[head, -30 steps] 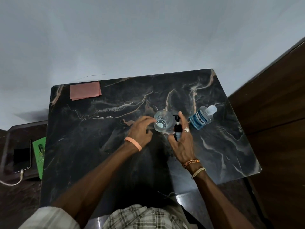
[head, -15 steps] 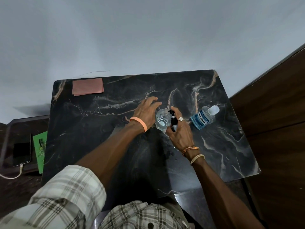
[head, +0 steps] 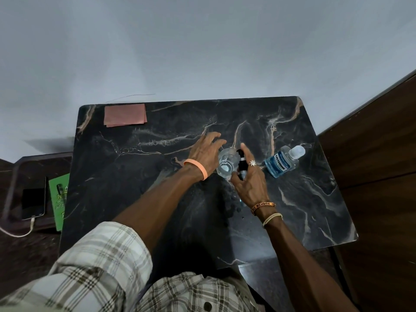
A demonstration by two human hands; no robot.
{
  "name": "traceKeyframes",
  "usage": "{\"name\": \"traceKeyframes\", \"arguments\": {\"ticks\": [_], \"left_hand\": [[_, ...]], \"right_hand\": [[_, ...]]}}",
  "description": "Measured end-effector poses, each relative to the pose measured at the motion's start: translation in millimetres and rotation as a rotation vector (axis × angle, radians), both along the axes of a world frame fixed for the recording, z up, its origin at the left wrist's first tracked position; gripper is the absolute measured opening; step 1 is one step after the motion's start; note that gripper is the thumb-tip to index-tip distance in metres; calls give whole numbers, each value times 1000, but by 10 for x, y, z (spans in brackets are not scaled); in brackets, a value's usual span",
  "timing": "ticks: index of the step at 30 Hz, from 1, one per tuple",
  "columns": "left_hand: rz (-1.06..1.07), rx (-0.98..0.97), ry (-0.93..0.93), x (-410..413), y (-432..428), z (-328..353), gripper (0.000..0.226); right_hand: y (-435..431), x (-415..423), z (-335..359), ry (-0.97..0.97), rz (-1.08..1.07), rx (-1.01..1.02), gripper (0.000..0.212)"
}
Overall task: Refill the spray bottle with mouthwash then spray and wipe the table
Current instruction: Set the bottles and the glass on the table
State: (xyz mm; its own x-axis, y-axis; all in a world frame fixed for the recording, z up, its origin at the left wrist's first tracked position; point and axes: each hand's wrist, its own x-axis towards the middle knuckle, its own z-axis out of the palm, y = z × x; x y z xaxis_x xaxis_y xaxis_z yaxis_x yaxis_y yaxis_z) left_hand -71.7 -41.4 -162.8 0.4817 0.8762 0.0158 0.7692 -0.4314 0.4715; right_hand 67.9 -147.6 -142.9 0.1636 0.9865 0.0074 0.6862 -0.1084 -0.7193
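**Spray bottle opened for refilling, pump head held beside it**

Well left of the spray bottle (head: 225, 168) and beyond it, a folded pink cloth (head: 125, 114) lies at the table's (head: 304, 199) far corner, probably parked there for the wiping. Just left of the bottle, the left hand (head: 206, 154) lies with fingers stretched nearly straight along its side, apparently to steady it; the thumb is hidden. The clear bottle stands mid-table, its mouth seemingly uncovered. At its right side, the right hand (head: 249, 185) pinches the black spray head (head: 241, 164) between thumb and fingers, forefinger raised, I judge to keep it off the table. Right of the bottle and apart from it, the blue mouthwash bottle (head: 279, 165) sits capped, within reach for pouring.
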Motion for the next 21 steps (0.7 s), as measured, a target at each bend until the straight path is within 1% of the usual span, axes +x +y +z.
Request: {"name": "traceKeyframes", "arguments": {"ticks": [3, 7, 11, 14, 16, 18, 21], "left_hand": [[-9, 3, 10, 8, -11, 0, 51], [-16, -1, -4, 15, -19, 2, 51], [-30, -9, 18, 12, -23, 1, 52], [-37, -13, 27, 16, -15, -3, 56], [-40, -14, 45, 12, -19, 4, 59], [-40, -21, 56, 16, -28, -1, 60], [-42, -19, 49, 14, -38, -20, 58]], "right_hand": [[2, -4, -9, -36, 39, -22, 62], [-2, 4, -49, -6, -14, -17, 73], [-7, 15, -38, -11, 22, -15, 65], [-24, 6, -32, 30, -29, 37, 70], [-26, 16, -29, 6, 10, 42, 68], [-27, 25, -49, -52, 35, -2, 67], [-47, -6, -54, -19, -19, 43, 74]]}}
